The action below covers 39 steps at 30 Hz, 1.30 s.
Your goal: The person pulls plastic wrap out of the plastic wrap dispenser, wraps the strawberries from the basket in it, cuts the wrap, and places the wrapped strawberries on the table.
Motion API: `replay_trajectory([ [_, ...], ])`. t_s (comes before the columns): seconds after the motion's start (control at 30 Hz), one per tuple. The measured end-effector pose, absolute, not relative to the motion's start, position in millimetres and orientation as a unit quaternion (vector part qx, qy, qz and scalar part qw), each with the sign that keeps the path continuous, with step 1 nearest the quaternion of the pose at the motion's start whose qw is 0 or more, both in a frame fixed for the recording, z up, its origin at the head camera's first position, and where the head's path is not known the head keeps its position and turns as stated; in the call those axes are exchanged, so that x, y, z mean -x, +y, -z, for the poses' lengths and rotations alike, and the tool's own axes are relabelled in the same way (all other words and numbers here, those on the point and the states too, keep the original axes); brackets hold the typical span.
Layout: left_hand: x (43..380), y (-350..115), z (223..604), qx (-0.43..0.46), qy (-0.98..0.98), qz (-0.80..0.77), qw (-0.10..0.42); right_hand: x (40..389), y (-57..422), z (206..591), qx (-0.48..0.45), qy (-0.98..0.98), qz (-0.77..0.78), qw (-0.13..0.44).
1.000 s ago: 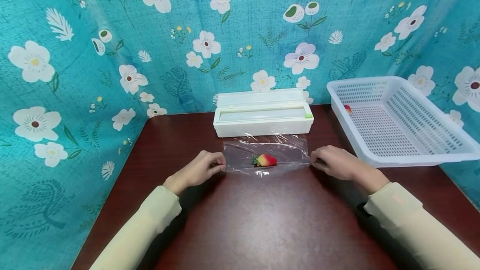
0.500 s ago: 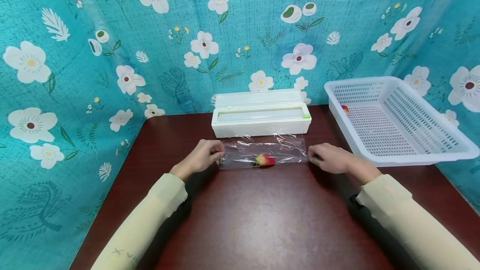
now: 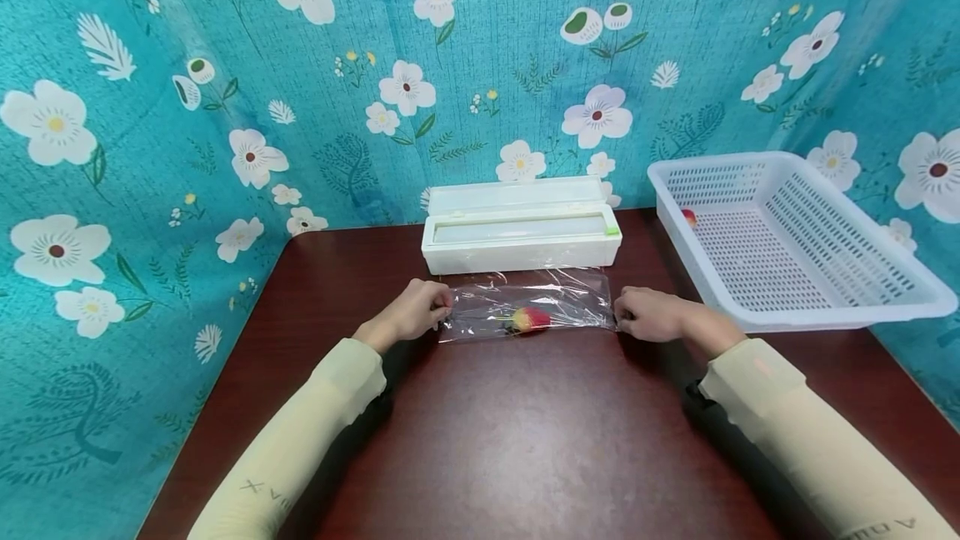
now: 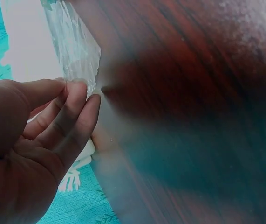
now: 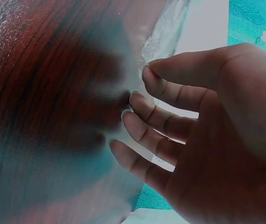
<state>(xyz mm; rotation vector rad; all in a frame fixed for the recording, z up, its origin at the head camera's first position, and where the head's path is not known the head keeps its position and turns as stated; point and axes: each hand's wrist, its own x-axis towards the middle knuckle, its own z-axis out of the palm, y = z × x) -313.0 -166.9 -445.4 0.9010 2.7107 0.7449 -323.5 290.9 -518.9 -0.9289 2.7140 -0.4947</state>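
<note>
A sheet of clear plastic wrap (image 3: 480, 302) stretches between the two hands, in front of a white wrap dispenser box (image 3: 521, 257) whose lid stands raised. My left hand (image 3: 415, 308) pinches the wrap's left edge between thumb and fingertips, as the left wrist view confirms. At the right edge, my right hand (image 3: 651, 313) pinches the film between thumb and index finger, its other fingers loosely bent in the right wrist view. A red and yellow strawberry (image 3: 531, 320) lies under the film, its leafy end to the left and partly blurred by the wrap.
To the right stands a white plastic basket (image 3: 840, 322) with a small red fruit (image 3: 689, 217) at its left side. The dark wooden table (image 3: 510, 440) reaches back to a blue floral curtain (image 3: 480, 57).
Both hands have moved slightly away from the body, drawing the wrap's front edge back over the strawberry, which lay uncovered on top of the film before. Dispenser and basket stay put.
</note>
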Motion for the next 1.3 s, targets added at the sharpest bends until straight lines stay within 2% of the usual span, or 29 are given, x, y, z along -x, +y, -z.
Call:
replay_trajectory([
  [0.1, 313.5, -165.6, 445.8, -0.303, 0.917, -0.242, 0.094, 319.3, 289.4, 512.2, 0.336, 0.921, 0.167, 0.109],
  [0.27, 314.8, -161.3, 447.7, -0.303, 0.923, -0.218, 0.09, 294.3, 266.7, 462.9, 0.316, 0.921, 0.173, 0.15],
  [0.57, 315.7, -160.2, 449.1, -0.29, 0.936, -0.191, 0.065, 288.5, 255.0, 440.9, 0.267, 0.929, 0.156, 0.203],
  [0.63, 316.0, -162.1, 448.9, -0.286, 0.936, -0.195, 0.059, 284.3, 248.3, 431.9, 0.254, 0.939, 0.135, 0.189],
  [0.73, 316.3, -163.8, 448.3, -0.279, 0.938, -0.202, 0.047, 273.8, 230.5, 414.2, 0.241, 0.955, 0.103, 0.137],
  [0.83, 316.1, -164.4, 448.4, -0.269, 0.94, -0.207, 0.039, 269.6, 214.7, 413.2, 0.272, 0.955, 0.1, 0.068],
  [0.93, 315.8, -164.4, 449.8, -0.263, 0.942, -0.206, 0.037, 268.9, 201.6, 421.1, 0.325, 0.938, 0.116, 0.036],
  [1.07, 315.0, -162.2, 452.1, -0.257, 0.944, -0.2, 0.043, 267.1, 196.2, 435.0, 0.365, 0.922, 0.118, 0.049],
  [1.3, 316.9, -162.2, 453.1, -0.255, 0.948, -0.187, 0.041, 257.7, 203.4, 445.0, 0.367, 0.921, 0.107, 0.082],
])
